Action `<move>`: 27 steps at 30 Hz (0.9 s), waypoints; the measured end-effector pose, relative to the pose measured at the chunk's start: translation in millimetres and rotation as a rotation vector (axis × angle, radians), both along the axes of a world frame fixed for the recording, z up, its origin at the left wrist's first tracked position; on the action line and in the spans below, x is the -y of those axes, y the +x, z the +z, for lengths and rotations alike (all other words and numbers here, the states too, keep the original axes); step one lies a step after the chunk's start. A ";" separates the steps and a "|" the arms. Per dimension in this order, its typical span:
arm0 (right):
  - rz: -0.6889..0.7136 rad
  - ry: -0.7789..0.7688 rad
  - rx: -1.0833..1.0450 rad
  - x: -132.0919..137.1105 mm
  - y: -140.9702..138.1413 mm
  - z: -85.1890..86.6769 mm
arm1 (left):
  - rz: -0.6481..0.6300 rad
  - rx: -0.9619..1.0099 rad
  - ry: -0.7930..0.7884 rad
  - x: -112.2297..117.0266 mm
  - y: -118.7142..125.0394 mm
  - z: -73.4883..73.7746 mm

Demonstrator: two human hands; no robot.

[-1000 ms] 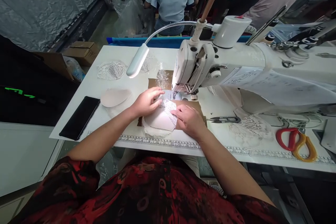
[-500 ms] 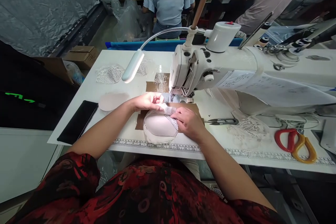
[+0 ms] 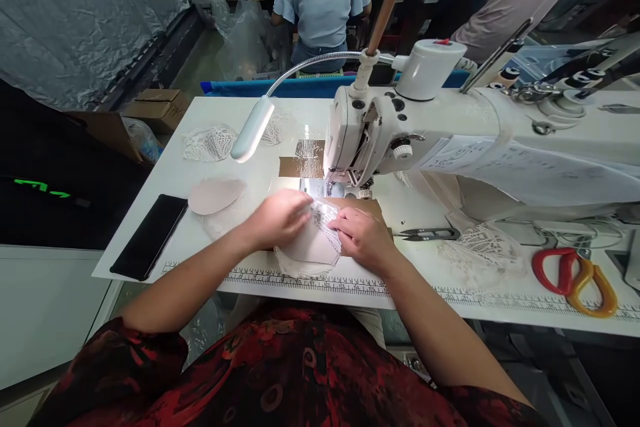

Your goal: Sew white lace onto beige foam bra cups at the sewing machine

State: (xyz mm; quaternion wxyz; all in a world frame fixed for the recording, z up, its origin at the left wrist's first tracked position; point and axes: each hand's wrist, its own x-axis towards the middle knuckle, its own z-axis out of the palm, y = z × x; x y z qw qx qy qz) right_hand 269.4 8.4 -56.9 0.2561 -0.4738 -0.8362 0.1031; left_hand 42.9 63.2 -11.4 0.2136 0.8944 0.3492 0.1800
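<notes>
A pale bra cup with white lace (image 3: 310, 257) lies on the table just in front of the sewing machine's needle area (image 3: 334, 188). My left hand (image 3: 281, 219) is curled over its upper left part, the fingers closed on the lace, and hides that side. On the right edge, the fingers of my right hand (image 3: 361, 235) are pressed together on the lace border. Some brown tape or card (image 3: 367, 208) shows under and behind the cup. A loose pale oval pad (image 3: 216, 195) rests left of my left hand.
Thread snips (image 3: 430, 234) lie right of my right hand, with lace pieces (image 3: 483, 250) and red-and-orange scissors (image 3: 593, 287) beyond. A phone (image 3: 149, 237) lies at the left. Over the table hangs a lamp (image 3: 254, 130). Two people sit farther back.
My left hand has turned over and come down onto the cup's left side, covering more of it. The lace strip held up before now lies flatter. My right hand stays nearly in place.
</notes>
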 end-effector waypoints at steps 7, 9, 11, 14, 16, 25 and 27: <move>-0.137 0.044 0.106 -0.3 -2.2 3.4 | -0.213 -0.183 0.170 14.2 19.4 -25.0; -0.165 0.004 0.210 -0.3 -4.0 4.9 | -0.205 -0.198 0.158 10.2 19.6 -21.6; -0.189 -0.023 0.257 0.0 -5.0 5.4 | -0.167 -0.214 0.147 6.1 19.3 -18.0; -0.207 -0.039 0.260 0.7 -5.1 5.0 | -0.126 -0.207 0.126 1.9 19.6 -16.8; -0.220 -0.047 0.267 0.8 -4.7 5.2 | -0.132 -0.190 0.121 0.4 20.4 -18.2; -0.266 -0.071 0.271 -0.1 -5.9 6.0 | -0.206 -0.236 0.198 -11.8 21.2 -21.2; -0.274 -0.065 0.262 -0.1 -6.6 5.3 | -0.219 -0.243 0.190 -16.2 19.7 -21.7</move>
